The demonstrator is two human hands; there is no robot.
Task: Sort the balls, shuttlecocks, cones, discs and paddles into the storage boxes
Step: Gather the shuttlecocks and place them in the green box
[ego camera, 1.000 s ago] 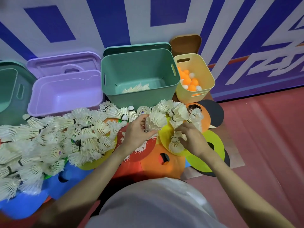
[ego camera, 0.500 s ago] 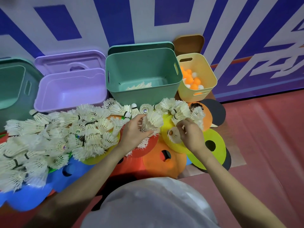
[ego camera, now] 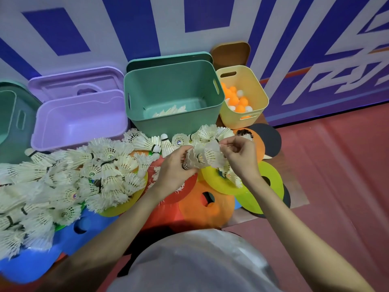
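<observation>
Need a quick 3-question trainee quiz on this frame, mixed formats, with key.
1. True or false: the purple box holds shuttlecocks.
2. Which box holds the orange and white balls? A) yellow box B) green box C) purple box
3. Fill in: the left hand and right hand both hold a bunch of ____.

Key: 1 false, it looks empty; 2 A; 3 shuttlecocks.
</observation>
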